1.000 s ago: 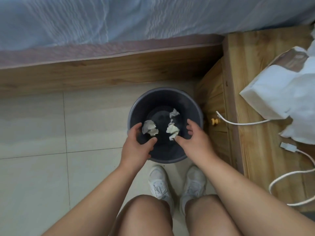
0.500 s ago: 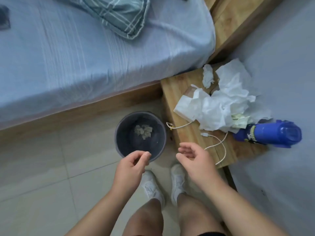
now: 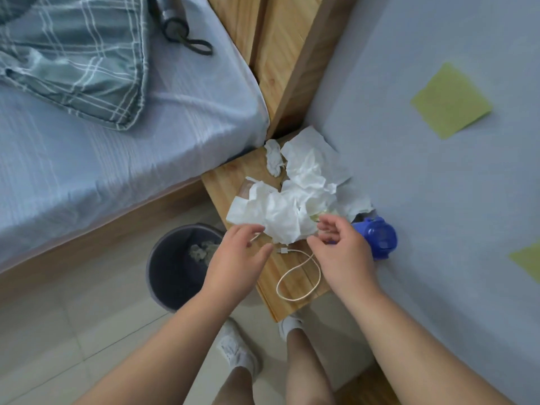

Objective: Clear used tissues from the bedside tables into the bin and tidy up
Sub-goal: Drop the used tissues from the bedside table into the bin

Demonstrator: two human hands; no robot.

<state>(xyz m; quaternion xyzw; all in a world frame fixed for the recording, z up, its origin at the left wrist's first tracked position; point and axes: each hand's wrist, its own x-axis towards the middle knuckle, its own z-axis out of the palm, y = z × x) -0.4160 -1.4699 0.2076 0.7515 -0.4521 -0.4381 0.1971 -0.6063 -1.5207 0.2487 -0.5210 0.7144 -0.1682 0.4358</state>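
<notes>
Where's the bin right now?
Head view, lower left of centre: the bin stands on the floor between the bed and the bedside table.

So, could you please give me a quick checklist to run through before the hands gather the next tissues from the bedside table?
1. Left hand empty: ok.
2. Right hand empty: ok.
3. Tissue pile within reach: ok.
4. Bin open beside the bedside table: ok.
5. Charging cable clear of the pile: not ok, its plug lies at the edge.
6. Blue bottle clear of the tissues: not ok.
</notes>
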